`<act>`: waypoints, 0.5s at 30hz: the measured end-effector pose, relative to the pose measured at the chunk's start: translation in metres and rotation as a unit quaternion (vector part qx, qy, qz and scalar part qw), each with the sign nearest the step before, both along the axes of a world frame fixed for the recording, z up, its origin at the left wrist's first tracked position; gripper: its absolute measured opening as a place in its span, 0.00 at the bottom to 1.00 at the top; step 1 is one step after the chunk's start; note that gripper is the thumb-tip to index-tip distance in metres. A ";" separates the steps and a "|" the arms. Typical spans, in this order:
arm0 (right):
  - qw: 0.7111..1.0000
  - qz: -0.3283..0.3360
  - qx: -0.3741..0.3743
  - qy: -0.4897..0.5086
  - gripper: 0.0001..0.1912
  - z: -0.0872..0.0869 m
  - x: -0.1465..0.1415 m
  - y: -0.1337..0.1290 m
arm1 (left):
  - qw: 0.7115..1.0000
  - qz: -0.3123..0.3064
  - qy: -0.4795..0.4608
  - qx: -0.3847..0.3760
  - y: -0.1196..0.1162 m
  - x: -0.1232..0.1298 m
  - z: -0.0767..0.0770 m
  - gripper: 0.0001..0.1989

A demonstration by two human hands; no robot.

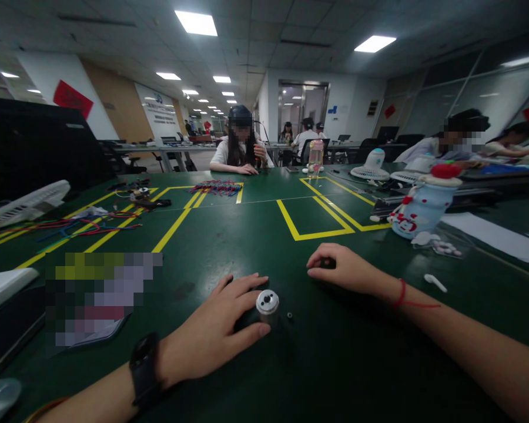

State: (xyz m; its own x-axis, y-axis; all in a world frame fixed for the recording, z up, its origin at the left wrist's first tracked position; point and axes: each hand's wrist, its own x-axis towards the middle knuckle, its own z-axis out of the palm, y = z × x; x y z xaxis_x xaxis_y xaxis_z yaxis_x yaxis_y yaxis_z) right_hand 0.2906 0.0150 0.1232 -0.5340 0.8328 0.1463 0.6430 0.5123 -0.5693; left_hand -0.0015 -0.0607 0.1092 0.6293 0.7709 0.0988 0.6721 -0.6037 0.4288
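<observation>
A short silver metal cylinder (268, 301), motor-like with holes in its top face, stands upright on the green table (229, 235). My left hand (216, 329) lies beside it, fingers stretched out on the table, with thumb and index finger on either side of the cylinder; whether they touch it I cannot tell. Just right of the cylinder is a tiny metal ring or nut (290, 316). Further right, my right hand (346, 267) rests on the table, loosely curled, a gap between thumb and index finger and nothing visible in it. Its other fingers are mostly hidden.
Coloured wires (92, 223) and a pile of red and blue wires (216, 188) lie at the back left. A blue bottle (423, 202), a white earbud (435, 282) and white paper (502, 235) are on the right. A person (240, 147) sits opposite.
</observation>
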 end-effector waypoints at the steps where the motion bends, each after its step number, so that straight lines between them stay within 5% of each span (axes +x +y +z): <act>1: 0.999 0.046 -0.015 0.000 0.15 0.003 -0.005 -0.006 | 1.000 0.000 0.001 -0.001 -0.001 -0.002 0.001 0.20; 4: 0.985 0.173 -0.026 -0.011 0.20 0.008 -0.026 -0.026 | 1.000 -0.002 0.005 -0.002 -0.002 -0.008 0.003 0.19; 6: 0.981 0.194 0.003 -0.020 0.17 0.009 -0.038 -0.037 | 1.000 -0.002 0.008 0.002 -0.004 -0.012 0.004 0.19; 15: 0.975 0.088 0.035 0.202 0.06 0.014 -0.080 -0.056 | 1.000 -0.002 -0.011 0.029 -0.012 -0.014 0.008 0.19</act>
